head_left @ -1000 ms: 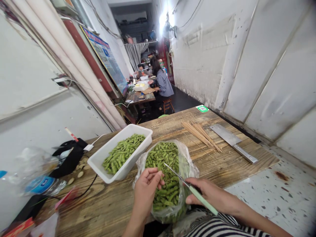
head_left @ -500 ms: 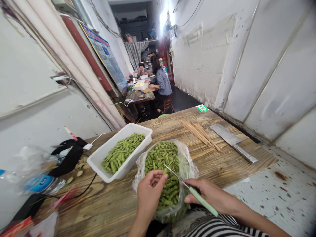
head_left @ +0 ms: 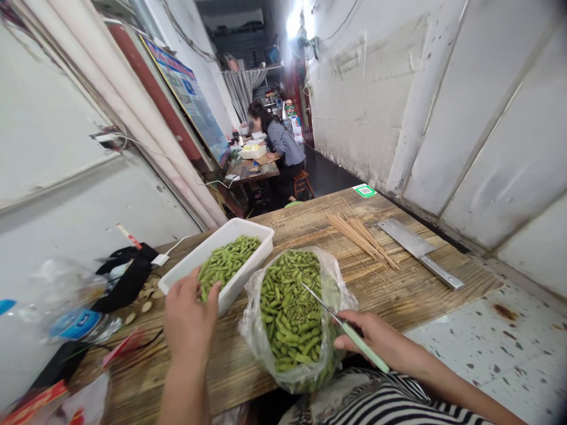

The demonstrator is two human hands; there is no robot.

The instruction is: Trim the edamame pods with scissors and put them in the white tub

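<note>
My left hand [head_left: 190, 313] reaches over the near left side of a white plastic tub [head_left: 166, 283], thumb and fingers apart above the green soybean pods [head_left: 230, 257] inside. No pod shows between its fingers, though the hand covers part of the tub. My right hand [head_left: 376, 336] is closed around scissors [head_left: 363, 348] with pale green handles. Their blades point up and left over a clear plastic bag [head_left: 254, 330], which stands open at the table's front edge, full of green soybean pods [head_left: 292, 330].
Bamboo skewers [head_left: 363, 239] and a cleaver [head_left: 407, 236] lie on the wooden table [head_left: 305, 221], right of the bag. At left are a plastic bottle [head_left: 82, 324], a black holder [head_left: 126, 277] and a white charger [head_left: 160, 258]. A person [head_left: 286, 141] sits at a farther table.
My left hand has moved from above the bag, where it held a pod at the scissors' tip, leftward to the tub. My right hand keeps the scissors almost in place.
</note>
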